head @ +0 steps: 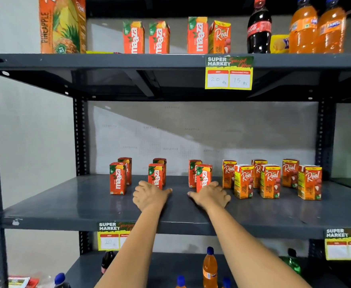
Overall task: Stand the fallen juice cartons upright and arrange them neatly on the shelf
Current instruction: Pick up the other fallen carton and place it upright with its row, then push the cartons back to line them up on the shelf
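On the middle grey shelf (pixel 87 204) several small red Maaza cartons stand upright in pairs: a left pair (pixel 118 178), a middle pair (pixel 155 175) and a right pair (pixel 203 175). To their right stand several orange Real cartons (pixel 270 181) in two rows. My left hand (pixel 149 196) rests flat on the shelf just in front of the middle pair, fingers apart. My right hand (pixel 210 196) lies flat in front of the right Maaza pair, touching the front carton's base. Neither hand holds anything. No carton lies on its side.
The top shelf (pixel 108 61) carries a large pineapple carton (pixel 62 26), more Maaza and Real cartons, a cola bottle (pixel 258 28) and orange soda bottles (pixel 315 28). Price tags (pixel 228 72) hang from shelf edges. Bottles (pixel 209 267) stand on the lower shelf.
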